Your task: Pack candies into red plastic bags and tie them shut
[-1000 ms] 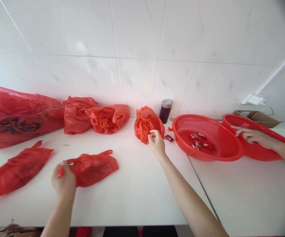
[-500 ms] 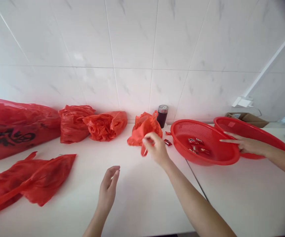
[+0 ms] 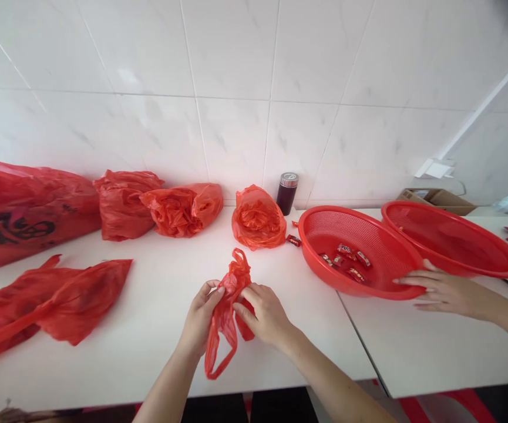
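Between my two hands hangs a thin red plastic bag [image 3: 226, 320] with loop handles, over the front part of the white table. My left hand [image 3: 202, 311] pinches its left side between thumb and fingers. My right hand [image 3: 265, 312] has its fingers closed on the right side of the same bag. One handle loop dangles toward me, and the crumpled other end points away. Beyond it, a rounded bundle of red bags [image 3: 259, 218] sits near the wall.
At right, another person's hand [image 3: 451, 291] touches the rim of a red plastic basket [image 3: 309, 235] holding several small wrapped snacks [image 3: 346, 252]. A second red basket [image 3: 451, 235] stands behind it. A dark flask [image 3: 287, 194] is by the wall. Filled red bags [image 3: 29, 205] line the left.
My right hand has drawn a red bag from the bundle down toward me, and my left hand has taken hold of it too. The other person's hand has shifted along the near basket's rim.
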`<move>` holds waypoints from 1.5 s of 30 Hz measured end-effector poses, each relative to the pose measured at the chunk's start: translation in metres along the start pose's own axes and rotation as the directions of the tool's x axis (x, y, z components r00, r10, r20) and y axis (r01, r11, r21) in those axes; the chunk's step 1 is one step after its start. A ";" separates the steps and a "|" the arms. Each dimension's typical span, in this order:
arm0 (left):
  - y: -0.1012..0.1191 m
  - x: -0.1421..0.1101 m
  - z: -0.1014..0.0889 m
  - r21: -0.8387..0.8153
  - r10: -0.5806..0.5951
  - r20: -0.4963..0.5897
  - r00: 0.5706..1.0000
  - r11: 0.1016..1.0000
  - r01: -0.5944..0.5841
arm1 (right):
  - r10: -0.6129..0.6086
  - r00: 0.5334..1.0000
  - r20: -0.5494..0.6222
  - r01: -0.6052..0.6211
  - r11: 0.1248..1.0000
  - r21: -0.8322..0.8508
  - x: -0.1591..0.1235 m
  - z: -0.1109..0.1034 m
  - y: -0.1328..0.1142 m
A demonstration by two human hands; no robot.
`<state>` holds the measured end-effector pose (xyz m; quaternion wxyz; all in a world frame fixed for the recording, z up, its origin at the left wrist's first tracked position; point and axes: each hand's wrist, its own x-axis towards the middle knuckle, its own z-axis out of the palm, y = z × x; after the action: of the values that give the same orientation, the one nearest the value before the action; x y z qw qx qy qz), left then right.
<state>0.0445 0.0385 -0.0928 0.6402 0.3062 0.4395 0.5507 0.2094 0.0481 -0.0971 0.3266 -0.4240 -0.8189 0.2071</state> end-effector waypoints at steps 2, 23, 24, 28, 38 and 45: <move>0.001 -0.003 0.000 -0.097 -0.048 0.025 0.999 0.994 0.050 | 0.042 0.999 -0.007 -0.042 0.999 -0.028 0.000 0.005 0.003; -0.011 -0.018 -0.035 0.145 0.210 -0.358 0.910 0.975 -0.168 | -0.037 0.938 -0.345 0.118 0.969 0.215 -0.003 -0.033 -0.038; -0.011 -0.021 -0.028 0.131 0.192 -0.300 0.934 0.979 -0.159 | -0.133 0.951 -0.278 0.177 0.974 0.140 -0.001 -0.032 -0.047; -0.006 -0.034 -0.017 -0.114 0.003 -0.107 0.994 0.993 -0.015 | -0.122 0.991 0.061 0.132 0.971 -0.197 0.005 -0.021 -0.050; -0.003 -0.041 -0.043 -0.450 -0.103 -0.182 0.978 0.893 0.010 | 0.448 0.804 0.392 -0.158 0.796 -0.585 0.007 -0.026 -0.001; -0.019 -0.038 -0.049 0.741 0.363 -0.252 0.897 0.669 -0.062 | 0.500 0.830 0.246 -0.259 0.737 -0.625 0.005 -0.053 0.023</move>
<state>0.0083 -0.0071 -0.1215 0.3020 0.4684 0.6940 0.4558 0.2573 0.0686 -0.0726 -0.0386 -0.6112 -0.7842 0.0996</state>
